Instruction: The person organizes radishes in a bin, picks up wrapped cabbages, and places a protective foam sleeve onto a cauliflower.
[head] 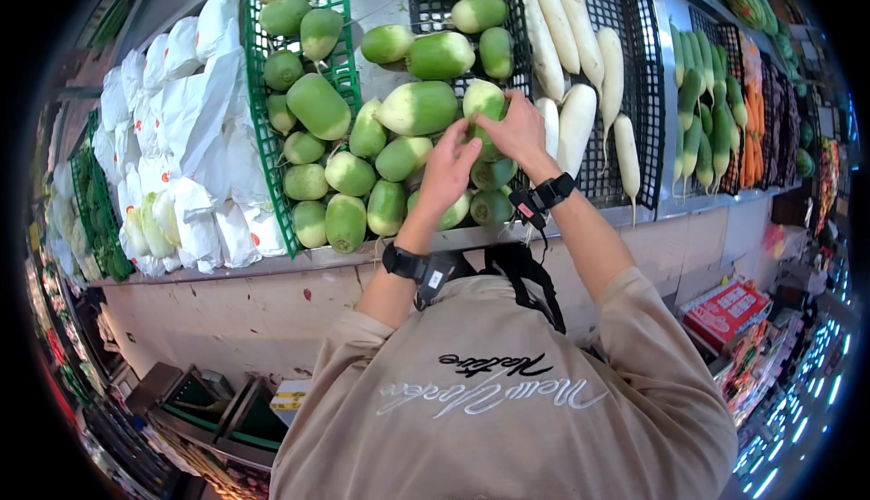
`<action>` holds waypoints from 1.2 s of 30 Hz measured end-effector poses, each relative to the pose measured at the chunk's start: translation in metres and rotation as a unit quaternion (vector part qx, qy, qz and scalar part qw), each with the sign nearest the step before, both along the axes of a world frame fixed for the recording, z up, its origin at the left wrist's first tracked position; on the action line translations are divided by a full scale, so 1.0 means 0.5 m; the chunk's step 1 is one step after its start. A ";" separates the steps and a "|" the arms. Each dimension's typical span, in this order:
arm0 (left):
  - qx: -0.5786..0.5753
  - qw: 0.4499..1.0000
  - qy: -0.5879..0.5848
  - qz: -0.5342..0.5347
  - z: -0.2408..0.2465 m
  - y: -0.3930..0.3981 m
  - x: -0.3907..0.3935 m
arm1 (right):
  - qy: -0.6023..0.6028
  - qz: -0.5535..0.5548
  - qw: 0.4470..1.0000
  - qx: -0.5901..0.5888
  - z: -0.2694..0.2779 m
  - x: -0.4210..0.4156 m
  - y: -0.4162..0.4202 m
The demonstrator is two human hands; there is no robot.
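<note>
A green radish (pixel 484 97) with a pale top end stands among others on the stall. My right hand (pixel 515 126) curls around its right side, the thumb laid across its front. Close by on the left, my left hand (pixel 448 163) has its fingers and thumb apart, the fingertips at the radish's lower left side. Whether those fingertips press on it is hard to tell. Left of the hands lies a large green radish (pixel 420 108) on its side. Below it is another green radish (pixel 404 158). My left forearm partly covers a radish (pixel 454 211) at the front edge.
White daikon radishes (pixel 578 129) lie right of the hands on a black plastic crate (pixel 635 78). A green plastic crate (pixel 255 92) borders the radishes at left, beside white-wrapped produce (pixel 197 119). A metal ledge (pixel 340 256) runs along the front. Cucumbers (pixel 707 126) and carrots (pixel 753 126) lie farther right.
</note>
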State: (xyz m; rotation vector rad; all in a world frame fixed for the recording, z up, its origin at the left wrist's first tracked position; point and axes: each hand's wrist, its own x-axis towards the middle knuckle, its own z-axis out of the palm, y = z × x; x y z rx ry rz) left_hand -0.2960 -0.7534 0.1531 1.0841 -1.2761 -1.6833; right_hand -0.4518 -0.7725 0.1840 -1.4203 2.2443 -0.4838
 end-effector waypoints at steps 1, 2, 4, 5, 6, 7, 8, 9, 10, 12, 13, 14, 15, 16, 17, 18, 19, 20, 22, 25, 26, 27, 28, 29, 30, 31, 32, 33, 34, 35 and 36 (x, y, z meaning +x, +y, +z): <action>0.004 1.000 -0.005 0.003 -0.006 0.006 0.003 | 0.015 0.002 1.000 0.008 -0.007 0.000 -0.013; 0.008 1.000 -0.011 0.007 -0.020 0.012 0.007 | 0.040 0.008 0.999 0.018 -0.018 0.000 -0.027; -0.007 0.998 -0.024 0.053 -0.014 0.032 0.017 | 0.052 0.021 0.998 0.031 -0.025 0.010 -0.046; 0.004 0.997 -0.042 0.065 -0.013 0.044 0.027 | 0.059 0.027 0.997 0.038 -0.030 0.014 -0.054; 0.013 0.995 -0.059 0.078 -0.017 0.053 0.037 | 0.055 0.034 0.998 0.021 -0.053 0.012 -0.056; 0.024 0.992 -0.077 0.092 -0.016 0.059 0.046 | 0.049 0.031 0.998 0.030 -0.067 0.013 -0.059; 0.040 0.991 -0.082 0.101 -0.014 0.065 0.059 | 0.052 0.031 0.998 0.018 -0.079 0.013 -0.059; 0.058 0.988 -0.087 0.112 -0.010 0.073 0.077 | 0.053 0.033 0.998 0.007 -0.091 0.014 -0.057; 0.077 0.985 -0.092 0.123 -0.007 0.079 0.093 | 0.048 0.040 0.998 0.008 -0.095 0.013 -0.055; 0.032 0.976 -0.091 0.197 -0.026 0.084 0.108 | 0.034 0.059 0.997 -0.043 -0.107 0.011 -0.041; 0.021 0.972 -0.104 0.210 -0.026 0.081 0.118 | 0.028 0.067 0.995 -0.074 -0.122 -0.002 -0.036; 0.011 0.968 -0.117 0.221 -0.026 0.078 0.133 | 0.042 0.090 0.989 -0.112 -0.137 -0.019 -0.032; 0.000 0.963 -0.131 0.237 -0.026 0.075 0.144 | 0.054 0.115 0.980 -0.151 -0.145 -0.027 -0.033; 0.009 0.958 -0.121 0.258 -0.027 0.069 0.152 | 0.042 0.105 0.983 -0.147 -0.120 -0.018 -0.028; -0.015 0.951 -0.152 0.268 -0.027 0.061 0.159 | 0.053 0.123 0.960 -0.244 -0.122 -0.026 -0.032; -0.037 0.943 -0.183 0.275 -0.023 0.052 0.167 | 0.000 0.126 0.972 -0.199 -0.102 -0.031 -0.033; -0.059 0.934 -0.214 0.280 -0.021 0.042 0.172 | -0.051 0.128 0.979 -0.153 -0.082 -0.035 -0.036; -0.071 0.927 -0.207 0.304 -0.024 0.028 0.176 | -0.087 0.101 0.981 -0.144 -0.078 -0.034 -0.040; -0.078 0.920 -0.204 0.326 -0.001 -0.002 0.178 | -0.160 0.044 0.979 -0.117 -0.071 -0.021 -0.038; -0.081 0.916 -0.226 0.321 0.001 -0.032 0.202 | -0.093 0.129 0.960 -0.230 -0.047 0.009 -0.031; -0.113 0.905 -0.243 0.332 -0.001 -0.045 0.206 | -0.101 0.126 0.968 -0.192 -0.036 0.019 -0.022; -0.147 0.892 -0.259 0.341 -0.004 -0.061 0.212 | -0.107 0.122 0.975 -0.155 -0.016 0.030 -0.012; -0.170 0.872 -0.295 0.352 -0.006 -0.075 0.223 | -0.112 0.118 0.980 -0.118 -0.007 0.039 -0.001; -0.193 0.850 -0.331 0.361 -0.009 -0.089 0.238 | -0.142 0.116 0.977 -0.108 -0.015 0.044 0.010; -0.216 0.827 -0.364 0.370 -0.011 -0.104 0.252 | -0.169 0.114 0.974 -0.099 -0.028 0.045 0.022; -0.238 0.803 -0.395 0.378 -0.015 -0.121 0.263 | -0.196 0.111 0.970 -0.090 -0.036 0.045 0.033; -0.224 0.800 -0.406 0.381 -0.019 -0.142 0.274 | -0.189 0.133 0.968 -0.095 -0.041 0.046 0.045; -0.186 0.810 -0.399 0.389 -0.031 -0.168 0.283 | -0.199 0.131 0.967 -0.091 -0.050 0.046 0.055; -0.146 0.818 -0.391 0.395 -0.046 -0.192 0.291 | -0.210 0.129 0.965 -0.086 -0.059 0.046 0.067; -0.107 0.825 -0.384 0.401 -0.061 -0.212 0.296 | -0.221 0.126 0.964 -0.081 -0.065 0.045 0.079; -0.100 0.819 -0.417 0.382 -0.061 -0.229 0.293 | -0.251 0.103 0.961 -0.055 -0.046 0.053 0.088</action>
